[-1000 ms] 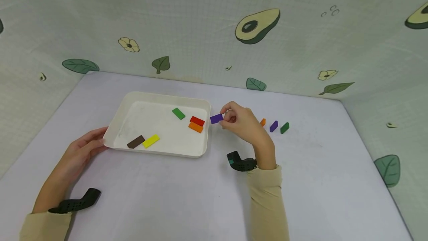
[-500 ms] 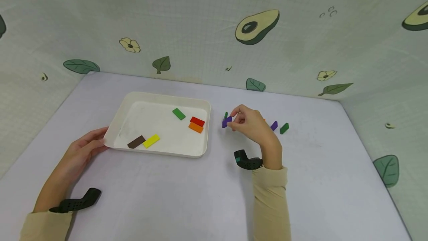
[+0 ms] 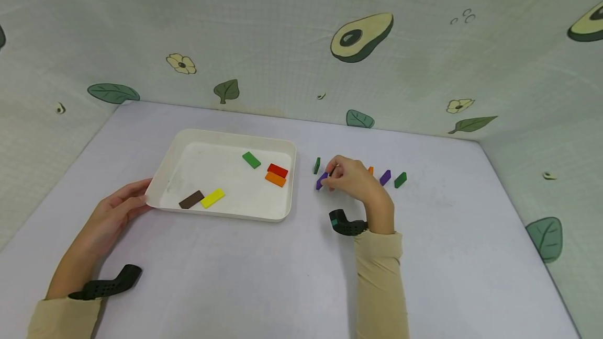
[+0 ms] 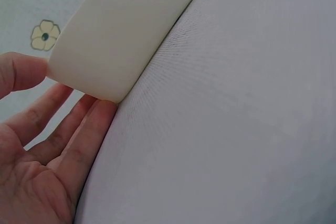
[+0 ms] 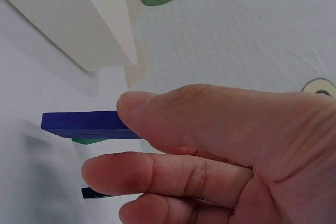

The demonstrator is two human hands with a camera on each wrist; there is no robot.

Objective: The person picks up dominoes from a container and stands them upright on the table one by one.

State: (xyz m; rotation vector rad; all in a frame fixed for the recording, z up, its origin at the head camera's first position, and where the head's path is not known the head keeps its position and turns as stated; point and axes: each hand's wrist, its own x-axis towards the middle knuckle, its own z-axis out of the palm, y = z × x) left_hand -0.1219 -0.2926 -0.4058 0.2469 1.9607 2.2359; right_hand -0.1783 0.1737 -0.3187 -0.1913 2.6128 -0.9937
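Head view: just right of centre frame, the small flat rectangular purple block sits at the fingertips of my right hand. My thumb lies on the block's right end; the right wrist view shows a gap between my index finger and it, so I can't tell whether the pinch is closed. My left hand, at frame left, clamps the white rectangular tray by its lower left corner, thumb at the rim, fingers below.

For a good set-down, I'd seat the narrow edge fully on the white table, part thumb and finger evenly, then back off straight, sparing the dark green block just above it and the black block (mostly hidden by my fingers).

Long axis: slants lower left to upper right in the head view, free end pointing lower left; it seems up on edge, not flat. Right wrist view: long axis nearly level, free end pointing frame left.
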